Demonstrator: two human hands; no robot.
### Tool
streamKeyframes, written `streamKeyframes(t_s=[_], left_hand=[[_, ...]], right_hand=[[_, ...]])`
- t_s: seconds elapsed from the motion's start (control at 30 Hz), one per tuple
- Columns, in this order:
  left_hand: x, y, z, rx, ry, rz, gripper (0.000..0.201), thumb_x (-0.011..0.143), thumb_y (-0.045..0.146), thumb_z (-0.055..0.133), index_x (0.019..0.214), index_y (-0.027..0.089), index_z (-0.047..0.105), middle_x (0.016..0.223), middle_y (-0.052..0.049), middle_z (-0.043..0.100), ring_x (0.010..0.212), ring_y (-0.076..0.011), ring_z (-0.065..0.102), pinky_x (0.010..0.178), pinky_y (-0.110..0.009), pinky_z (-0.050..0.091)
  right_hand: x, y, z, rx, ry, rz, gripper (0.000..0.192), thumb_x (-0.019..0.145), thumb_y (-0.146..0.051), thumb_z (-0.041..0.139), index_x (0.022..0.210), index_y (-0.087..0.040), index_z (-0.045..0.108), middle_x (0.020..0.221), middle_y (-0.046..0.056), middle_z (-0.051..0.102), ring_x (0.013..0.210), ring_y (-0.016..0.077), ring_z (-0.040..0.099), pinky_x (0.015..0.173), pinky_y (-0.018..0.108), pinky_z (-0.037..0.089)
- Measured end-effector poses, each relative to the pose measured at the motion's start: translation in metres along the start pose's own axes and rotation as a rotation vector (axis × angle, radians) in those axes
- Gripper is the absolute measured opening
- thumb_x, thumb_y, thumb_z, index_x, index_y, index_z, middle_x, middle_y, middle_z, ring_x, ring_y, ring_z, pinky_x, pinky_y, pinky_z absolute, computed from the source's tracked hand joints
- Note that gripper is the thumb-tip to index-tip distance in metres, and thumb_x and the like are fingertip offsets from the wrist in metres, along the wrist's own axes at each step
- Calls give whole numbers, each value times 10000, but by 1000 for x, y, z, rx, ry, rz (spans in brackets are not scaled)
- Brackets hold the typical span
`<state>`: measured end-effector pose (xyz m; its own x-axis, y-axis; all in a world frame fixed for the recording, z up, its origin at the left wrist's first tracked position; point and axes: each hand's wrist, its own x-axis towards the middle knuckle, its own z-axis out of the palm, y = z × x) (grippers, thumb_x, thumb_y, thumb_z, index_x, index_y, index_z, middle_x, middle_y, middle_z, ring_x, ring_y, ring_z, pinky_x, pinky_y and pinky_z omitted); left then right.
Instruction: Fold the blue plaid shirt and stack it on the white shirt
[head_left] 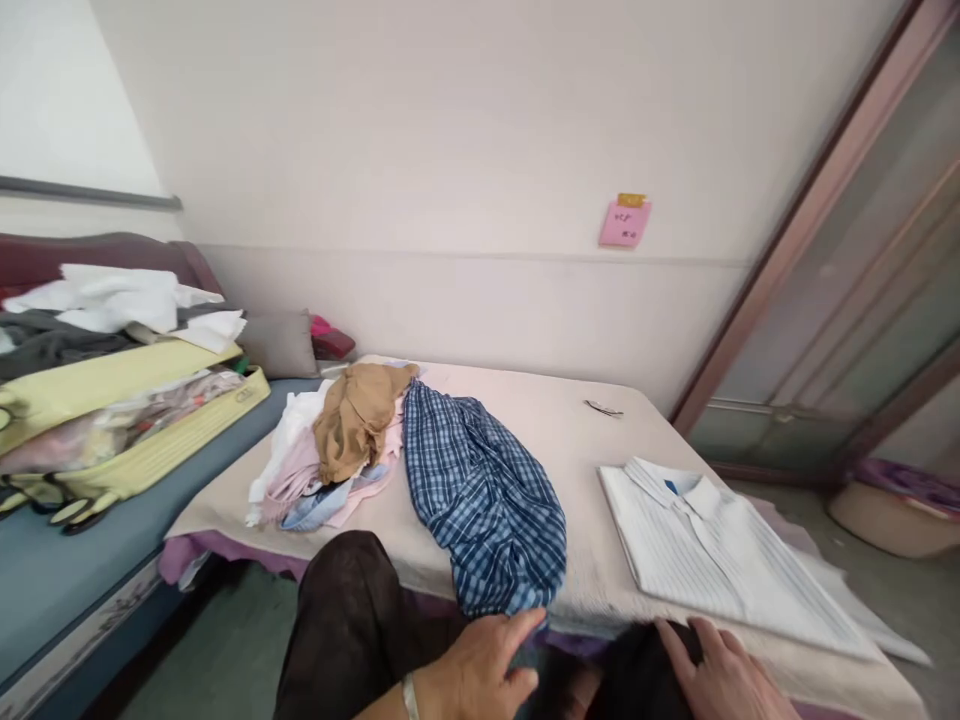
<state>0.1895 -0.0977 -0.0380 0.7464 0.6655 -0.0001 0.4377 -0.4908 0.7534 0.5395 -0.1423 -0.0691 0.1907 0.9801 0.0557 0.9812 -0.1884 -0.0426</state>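
My left hand, with a light band at the wrist, is at the bed's front edge. Its index finger is stretched out and its thumb stands apart, with the fingertip at the lower end of a blue plaid garment. That garment lies bunched lengthwise on the bed. Over my dark-clad knee rests my right hand, fingers spread and holding nothing. Just beyond it lies a folded white striped shirt, collar up. Left of the plaid garment is a heap of clothes with a brown garment on top.
A pale cover lies on the bed, with a small dark slender item near the wall. At left, an open yellow suitcase full of clothes stands beside a grey pillow. A tan basin is on the floor at right.
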Motion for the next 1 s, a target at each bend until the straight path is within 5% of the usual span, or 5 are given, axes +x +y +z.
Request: streamKeyframes(t_s=[0.13, 0.3, 0.53, 0.83, 1.0], left_hand=[[-21, -24, 7, 67, -116, -31, 587, 842, 268, 637, 1426, 319, 603, 1305, -81, 721, 1163, -324, 689, 1024, -433, 519], [-26, -64, -47, 252, 231, -154, 242, 924, 219, 495, 856, 272, 722, 846, -103, 717, 831, -299, 692, 872, -443, 509], [1, -116, -95, 233, 299, -137, 325, 771, 57, 568, 1006, 256, 673, 1316, -137, 618, 1395, -330, 435, 1212, -517, 246], [22, -128, -98, -68, 390, -118, 131, 715, 127, 715, 708, 248, 664, 1162, -137, 718, 1298, -351, 534, 1232, -512, 239], [29, -122, -105, -226, 498, -128, 161, 693, 107, 731, 712, 263, 697, 1200, -110, 731, 1309, -349, 542, 1251, -503, 220]], right_hand=[[-5, -14, -11, 36, 16, 126, 458, 829, -428, 464, 1178, -266, 713, 1108, 180, 703, 982, 384, 674, 837, 514, 505], [-6, -15, -11, 71, 81, 105, 406, 850, -455, 498, 1145, -272, 709, 1090, 182, 708, 957, 381, 685, 834, 518, 496], [-5, -22, -13, 49, 64, 186, 442, 892, -490, 467, 1158, -225, 701, 1093, 192, 702, 995, 371, 682, 839, 482, 487], [-7, -27, -17, -47, 104, 217, 398, 954, -457, 429, 1098, -199, 695, 1049, 197, 697, 990, 370, 670, 864, 498, 490], [-23, -96, 0, -58, 332, -187, 328, 977, -423, 507, 1161, -184, 635, 1216, 200, 670, 1213, 381, 586, 1115, 567, 371]])
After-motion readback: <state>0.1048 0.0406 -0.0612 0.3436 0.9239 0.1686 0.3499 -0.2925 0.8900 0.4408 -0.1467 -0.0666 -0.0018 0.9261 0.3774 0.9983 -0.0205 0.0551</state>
